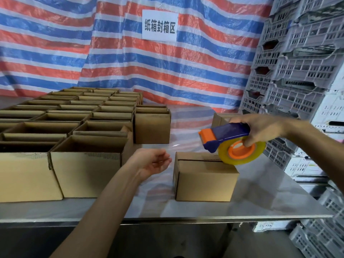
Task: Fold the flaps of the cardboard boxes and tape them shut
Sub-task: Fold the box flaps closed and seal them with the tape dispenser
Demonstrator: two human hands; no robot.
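Note:
A small cardboard box [203, 180] with its flaps folded down stands alone on the table, right of centre. My right hand [260, 128] grips a blue and orange tape dispenser [226, 135] carrying a roll of clear yellowish tape [242, 152], held just above the box's far right corner. My left hand [152, 161] hovers to the left of that box, palm turned up, fingers loosely curled, holding nothing. Several open boxes [87, 164] with upright flaps fill the table's left side in rows.
The table [251, 205] has a shiny plastic-covered top with its front edge close to me. Another box [221, 119] sits behind the dispenser. Grey plastic crates [297, 71] are stacked on the right. A striped tarp [111, 53] with a white sign [160, 25] hangs behind.

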